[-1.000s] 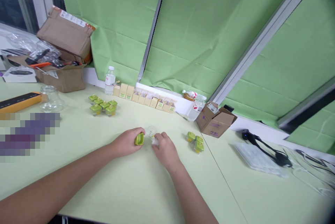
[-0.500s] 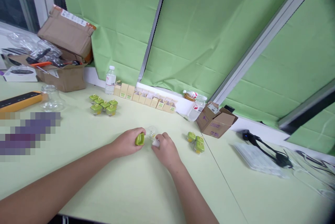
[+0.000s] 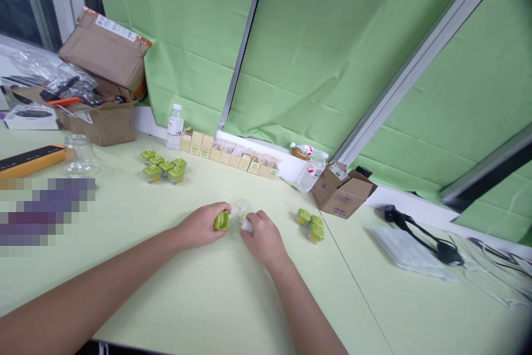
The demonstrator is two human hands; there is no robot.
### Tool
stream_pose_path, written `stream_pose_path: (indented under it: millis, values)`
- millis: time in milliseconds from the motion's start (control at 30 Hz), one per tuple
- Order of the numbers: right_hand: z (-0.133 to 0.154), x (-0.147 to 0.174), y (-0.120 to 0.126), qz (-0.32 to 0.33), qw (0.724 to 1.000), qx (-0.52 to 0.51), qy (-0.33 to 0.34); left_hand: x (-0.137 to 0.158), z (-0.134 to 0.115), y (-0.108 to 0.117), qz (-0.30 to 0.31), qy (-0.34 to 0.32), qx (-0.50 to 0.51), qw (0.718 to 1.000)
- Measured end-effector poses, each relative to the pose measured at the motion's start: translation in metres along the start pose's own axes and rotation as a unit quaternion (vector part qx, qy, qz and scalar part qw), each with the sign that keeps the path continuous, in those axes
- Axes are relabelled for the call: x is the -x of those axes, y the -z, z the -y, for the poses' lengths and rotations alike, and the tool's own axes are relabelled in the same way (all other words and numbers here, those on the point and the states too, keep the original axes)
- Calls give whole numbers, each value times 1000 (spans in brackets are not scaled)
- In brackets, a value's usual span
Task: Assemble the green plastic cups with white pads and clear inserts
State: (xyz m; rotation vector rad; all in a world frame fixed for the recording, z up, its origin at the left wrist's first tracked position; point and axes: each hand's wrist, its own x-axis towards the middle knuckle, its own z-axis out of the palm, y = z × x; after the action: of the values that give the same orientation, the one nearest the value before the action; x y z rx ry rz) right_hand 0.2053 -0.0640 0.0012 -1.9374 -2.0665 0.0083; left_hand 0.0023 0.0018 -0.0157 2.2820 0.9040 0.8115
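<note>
My left hand [image 3: 202,226] is closed around a small green lid [image 3: 222,221], its hollow side facing right. Beside it my right hand [image 3: 265,238] pinches a small white piece [image 3: 247,226], whose kind I cannot make out. A small clear container [image 3: 240,208] sits just beyond the fingertips, between the hands; whether either hand touches it I cannot tell. Left of the hands, farther back, several small clear containers with green lids [image 3: 166,166] stand grouped together. To the right is a smaller group of 3 such green-lidded containers [image 3: 316,222].
Along the wall runs a row of small cardboard boxes [image 3: 226,154], with a water bottle [image 3: 175,127] at its left end. An open carton [image 3: 341,191] and bottles stand back right. A clear jar [image 3: 81,157] and yellow power strip [image 3: 33,160] lie left; a black headset [image 3: 424,236] lies right.
</note>
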Motion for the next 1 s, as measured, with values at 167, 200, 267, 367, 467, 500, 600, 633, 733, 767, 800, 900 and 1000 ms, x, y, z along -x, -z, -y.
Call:
stream_pose_path:
  millis: [167,200,267,367,467,500,600,633,733,767,800,900,1000]
  values:
    - [4,1,-1,-43,998,-43,24,0,-1,0,-3,2,7,1000]
    - [5,1,-1,-56,996,-62,27,-1,-1,0,-5,1,7,1000]
    - [7,0,-1,-84,989,-116,28,-1,0,0,-9,-2,6,1000]
    - [10,-2,-3,-103,966,-237,16,-1,0,-1,-9,1,2,1000]
    - [12,-5,-6,-91,927,-365,-10,-1,0,-1,-7,8,5,1000]
    - [13,-6,-8,-85,912,-400,-17,-1,0,-1,-8,9,7,1000]
    - [16,-7,-11,-62,874,-481,-16,-1,-1,-1,-9,8,15,1000]
    - [17,-7,-12,-51,864,-501,-14,-1,-2,-1,-7,6,18,1000]
    - [20,-7,-14,-28,836,-547,-21,-1,-2,-1,-5,-1,15,1000]
    - [21,-7,-14,-23,828,-559,-27,-1,-1,-2,-5,-2,11,1000]
    - [22,-7,-14,-20,820,-571,-32,-1,-1,-2,-7,-2,6,1000]
    - [24,-8,-15,-14,799,-600,-40,-2,-1,-2,-14,-2,-12,1000]
    - [26,-8,-17,-10,795,-605,-32,-2,-1,-4,-24,1,-39,999]
